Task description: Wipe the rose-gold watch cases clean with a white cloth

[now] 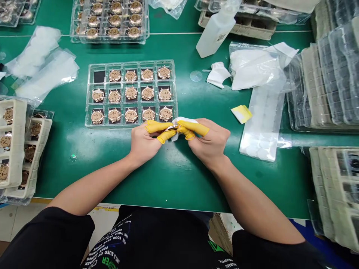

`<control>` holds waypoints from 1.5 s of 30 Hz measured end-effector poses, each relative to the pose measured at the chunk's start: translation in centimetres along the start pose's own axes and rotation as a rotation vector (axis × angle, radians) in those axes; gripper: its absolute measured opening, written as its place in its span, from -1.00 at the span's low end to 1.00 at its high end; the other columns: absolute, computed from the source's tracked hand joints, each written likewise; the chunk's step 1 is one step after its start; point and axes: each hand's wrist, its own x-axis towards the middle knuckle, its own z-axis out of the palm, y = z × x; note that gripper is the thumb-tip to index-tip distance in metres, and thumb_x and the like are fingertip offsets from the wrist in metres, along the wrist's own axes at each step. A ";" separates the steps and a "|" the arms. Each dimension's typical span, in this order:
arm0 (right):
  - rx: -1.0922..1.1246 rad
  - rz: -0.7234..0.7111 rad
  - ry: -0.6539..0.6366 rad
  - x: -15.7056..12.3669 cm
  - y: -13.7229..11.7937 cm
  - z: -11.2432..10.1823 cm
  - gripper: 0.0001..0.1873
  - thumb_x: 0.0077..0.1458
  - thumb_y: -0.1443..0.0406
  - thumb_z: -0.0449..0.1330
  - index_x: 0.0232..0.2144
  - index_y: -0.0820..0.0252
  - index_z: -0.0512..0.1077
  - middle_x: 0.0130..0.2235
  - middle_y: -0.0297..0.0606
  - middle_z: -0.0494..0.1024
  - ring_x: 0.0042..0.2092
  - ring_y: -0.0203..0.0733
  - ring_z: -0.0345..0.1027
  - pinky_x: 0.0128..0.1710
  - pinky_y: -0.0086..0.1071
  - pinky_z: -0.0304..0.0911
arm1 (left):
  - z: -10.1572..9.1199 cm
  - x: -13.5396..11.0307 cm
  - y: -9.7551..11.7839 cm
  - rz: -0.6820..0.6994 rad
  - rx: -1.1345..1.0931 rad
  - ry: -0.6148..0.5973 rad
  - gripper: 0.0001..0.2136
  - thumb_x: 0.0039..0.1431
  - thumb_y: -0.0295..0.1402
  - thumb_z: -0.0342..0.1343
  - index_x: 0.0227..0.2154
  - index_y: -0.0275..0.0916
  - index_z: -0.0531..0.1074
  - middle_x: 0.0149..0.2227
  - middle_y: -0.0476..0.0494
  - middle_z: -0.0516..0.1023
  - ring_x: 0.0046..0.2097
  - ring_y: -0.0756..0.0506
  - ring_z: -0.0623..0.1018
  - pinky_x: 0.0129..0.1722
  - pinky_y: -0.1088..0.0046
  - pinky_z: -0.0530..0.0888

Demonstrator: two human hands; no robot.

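Yellow finger cots cover fingertips on both hands. My left hand (148, 139) pinches a gold watch case (171, 127) by its side, just in front of the tray. My right hand (206, 139) is closed on a white wiping cloth (185, 120), which it presses against the case. The fingers hide most of the case and cloth. Beyond them lies a clear plastic tray (89, 101) with gold watch cases in rows, backs up. Its far left compartment shows only a black pad (99, 77).
Filled trays are stacked at the left (17, 145) and back (109, 22). A white bottle (215, 31) stands behind at the right. Plastic bags (262, 123), a yellow-white folded pad (241, 114) and a crumpled cloth (218, 74) lie right. Stacked trays (331, 78) line the right edge.
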 end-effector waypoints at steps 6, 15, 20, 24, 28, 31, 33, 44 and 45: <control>-0.131 0.032 -0.046 0.5 -1.5 -0.3 -0.89 0.07 0.39 0.21 -0.42 0.12 0.53 -0.44 -0.30 0.50 -0.47 -0.27 0.29 -0.48 -0.35 0.14 | 0.0 0.3 -0.2 -0.045 -0.091 -0.021 -0.81 0.02 -0.28 0.44 -0.27 -0.16 0.69 -0.21 -0.12 0.68 -0.16 -0.08 0.65 -0.05 0.34 0.62; 0.474 0.415 -0.013 1.3 -1.3 -1.2 -0.77 0.12 0.06 0.36 -0.27 0.05 0.61 -0.34 -0.31 0.61 -0.36 -0.25 0.47 -0.37 -0.34 0.38 | -0.1 2.0 0.4 -0.249 -0.411 -0.109 -0.51 -0.19 -0.10 0.54 -0.26 -0.23 0.50 -0.23 -0.07 0.64 -0.18 -0.08 0.66 -0.08 0.31 0.63; 0.419 0.358 0.164 0.4 -1.7 -0.2 -0.81 0.08 0.12 0.40 -0.24 -0.01 0.65 -0.38 -0.35 0.63 -0.38 -0.23 0.48 -0.37 -0.29 0.39 | 0.1 1.8 0.0 -0.201 -0.403 -0.133 -0.53 -0.18 -0.09 0.53 -0.26 -0.23 0.55 -0.22 -0.09 0.66 -0.15 -0.09 0.66 -0.04 0.32 0.62; 0.232 0.243 0.072 0.1 -1.9 0.3 -0.87 0.15 0.19 0.33 -0.25 -0.01 0.67 -0.38 -0.33 0.66 -0.42 -0.24 0.45 -0.41 -0.31 0.34 | 0.0 1.3 -0.2 -0.127 -0.261 -0.129 -0.69 -0.06 -0.19 0.47 -0.26 -0.21 0.65 -0.19 -0.12 0.70 -0.15 -0.11 0.67 0.00 0.30 0.61; 0.040 0.032 0.055 0.1 -1.1 0.7 -0.82 0.18 0.24 0.24 -0.24 -0.04 0.66 -0.35 -0.31 0.69 -0.43 -0.22 0.44 -0.41 -0.29 0.34 | -0.2 0.6 0.0 -0.010 0.038 -0.106 -0.78 0.03 -0.38 0.37 -0.20 -0.16 0.69 -0.20 -0.09 0.72 -0.22 -0.08 0.67 -0.10 0.36 0.63; -0.026 -0.040 0.036 0.1 -0.3 0.9 -0.79 0.19 0.28 0.20 -0.22 -0.02 0.65 -0.34 -0.32 0.68 -0.39 -0.21 0.48 -0.39 -0.32 0.32 | -0.2 0.2 0.1 0.023 0.101 -0.086 -0.77 0.06 -0.42 0.33 -0.18 -0.16 0.69 -0.20 -0.08 0.72 -0.25 -0.07 0.68 -0.16 0.41 0.64; -0.103 -0.069 0.033 0.2 -0.1 1.0 -0.78 0.16 0.34 0.19 -0.25 0.03 0.64 -0.38 -0.31 0.64 -0.38 -0.22 0.46 -0.41 -0.34 0.26 | -0.2 0.1 0.2 0.048 0.103 -0.064 -0.79 0.09 -0.41 0.32 -0.18 -0.16 0.69 -0.19 -0.08 0.72 -0.22 -0.08 0.68 -0.14 0.40 0.65; 0.391 0.434 0.037 1.4 -0.3 -0.9 -0.65 0.19 -0.04 0.27 -0.35 0.09 0.55 -0.41 -0.31 0.57 -0.44 -0.26 0.41 -0.47 -0.36 0.30 | -0.1 1.8 -0.3 -0.146 -0.261 -0.025 -0.68 0.01 -0.28 0.43 -0.18 -0.21 0.52 -0.18 -0.07 0.65 -0.14 -0.06 0.66 -0.01 0.36 0.60; 0.396 0.416 0.086 1.4 -0.3 -1.0 -0.65 0.14 -0.05 0.31 -0.28 0.08 0.58 -0.35 -0.29 0.61 -0.39 -0.23 0.46 -0.43 -0.33 0.36 | 0.0 1.8 -0.2 -0.165 -0.304 -0.038 -0.66 0.01 -0.27 0.44 -0.18 -0.20 0.50 -0.17 -0.07 0.64 -0.14 -0.05 0.66 -0.01 0.37 0.59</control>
